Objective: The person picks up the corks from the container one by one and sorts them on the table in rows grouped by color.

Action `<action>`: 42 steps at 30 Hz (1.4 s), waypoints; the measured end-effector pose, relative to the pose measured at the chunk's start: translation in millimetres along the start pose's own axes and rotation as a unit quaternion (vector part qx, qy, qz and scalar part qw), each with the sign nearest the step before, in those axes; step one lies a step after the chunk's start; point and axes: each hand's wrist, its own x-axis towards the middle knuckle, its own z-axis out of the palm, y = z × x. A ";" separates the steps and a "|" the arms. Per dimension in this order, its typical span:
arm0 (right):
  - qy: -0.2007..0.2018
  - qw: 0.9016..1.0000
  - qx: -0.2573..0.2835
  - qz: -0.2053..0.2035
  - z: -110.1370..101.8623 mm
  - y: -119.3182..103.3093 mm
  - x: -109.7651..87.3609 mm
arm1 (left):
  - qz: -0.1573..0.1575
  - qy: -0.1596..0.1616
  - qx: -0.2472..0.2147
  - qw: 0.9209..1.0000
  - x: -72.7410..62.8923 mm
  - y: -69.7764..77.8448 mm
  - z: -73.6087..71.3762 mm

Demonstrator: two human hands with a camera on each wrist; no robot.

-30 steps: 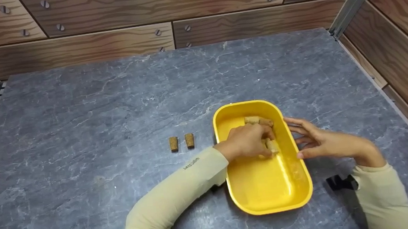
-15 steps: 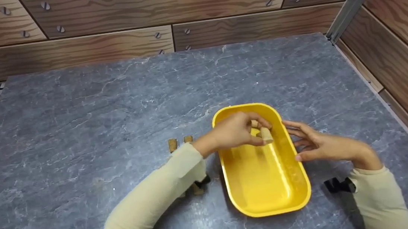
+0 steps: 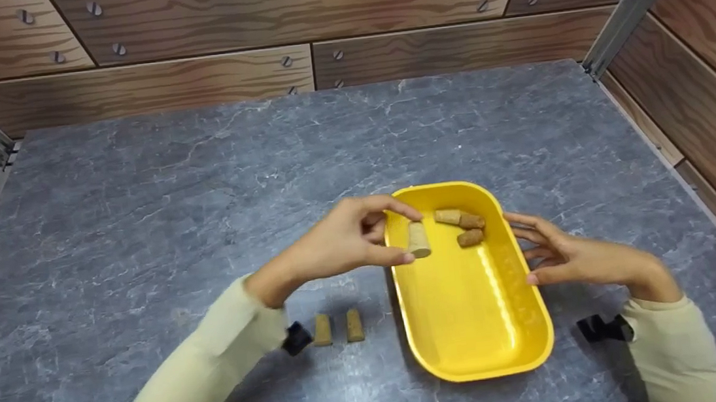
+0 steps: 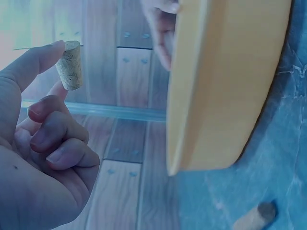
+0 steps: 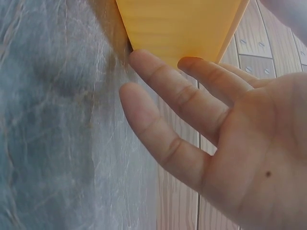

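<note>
My left hand (image 3: 342,242) pinches a pale tapered cork (image 3: 419,240) between thumb and index finger, over the left rim of a yellow plastic bin (image 3: 462,322). In the left wrist view the cork (image 4: 71,67) sits at the fingertips and the other fingers are curled in loosely. Three more corks (image 3: 470,237) lie inside the bin near its far right corner. My right hand (image 3: 577,259) touches the bin's right outer wall, thumb near the rim. Its fingers look nearly straight in the right wrist view, against the bin side (image 5: 177,28).
Two corks (image 3: 354,326) are on the grey marbled table (image 3: 198,177), left of the bin and below the left hand. Wood-patterned panels (image 3: 188,79) border the table at the back and sides.
My left hand has lifted the pale cork from inside the bin and moved left to the rim. It now covers the spot where two corks showed earlier. The right hand stays by the bin.
</note>
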 end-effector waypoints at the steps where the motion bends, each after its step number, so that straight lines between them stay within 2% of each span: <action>1: 0.000 1.000 -0.001 -0.001 -0.1 0.0 -0.3 | 0.001 0.003 0.000 1.000 -5.4 2.2 -3.2; 6: 0.002 1.000 -0.002 -0.003 0.1 0.0 -1.1 | -0.007 0.011 0.015 1.000 -30.0 8.9 -17.4; 10: 0.003 1.000 -0.004 -0.002 -0.4 -0.4 -1.6 | -0.023 0.014 0.038 0.999 -46.3 8.3 -26.8; 17: 0.002 1.000 0.002 0.005 -0.8 -1.7 -1.9 | -0.065 0.022 0.051 0.996 -72.5 -9.2 -37.1; 22: -0.002 1.000 0.003 -0.004 -0.3 0.0 -2.0 | -0.106 0.017 0.049 0.993 -89.4 -27.0 -37.3; 30: -0.003 1.000 0.007 -0.015 0.6 -1.7 -0.1 | -0.148 0.013 0.026 0.989 -114.3 -52.2 -32.9; 36: -0.001 1.000 0.002 -0.018 0.1 -2.8 -1.2 | -0.184 0.004 0.009 0.983 -123.3 -70.5 -27.3; 42: -0.002 1.000 0.000 -0.016 -0.6 -2.5 -1.0 | -0.209 -0.006 0.029 0.978 -128.1 -81.5 -24.7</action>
